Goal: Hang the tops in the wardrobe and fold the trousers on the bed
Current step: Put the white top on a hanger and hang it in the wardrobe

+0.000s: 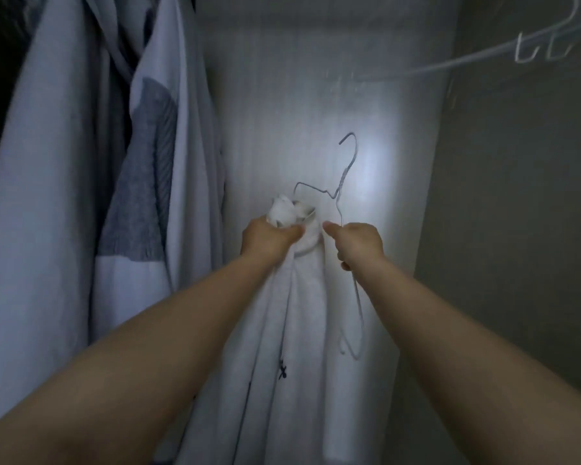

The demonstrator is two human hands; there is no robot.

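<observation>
A white top (292, 330) hangs down in front of me inside the wardrobe, with a small dark mark low on its cloth. My left hand (269, 238) grips its bunched collar. One arm of a thin wire hanger (344, 176) goes into that bunched cloth; the hook points up and right. My right hand (358, 245) grips the hanger's other side, and its lower wire loop sticks out below the fist. The view is dim and slightly blurred.
Several pale garments (64, 196), one with a grey panel, hang at the left. The wardrobe's white back wall (299, 95) is straight ahead. A rail with empty hangers (534, 52) runs at the upper right, beside a dark side panel (517, 229).
</observation>
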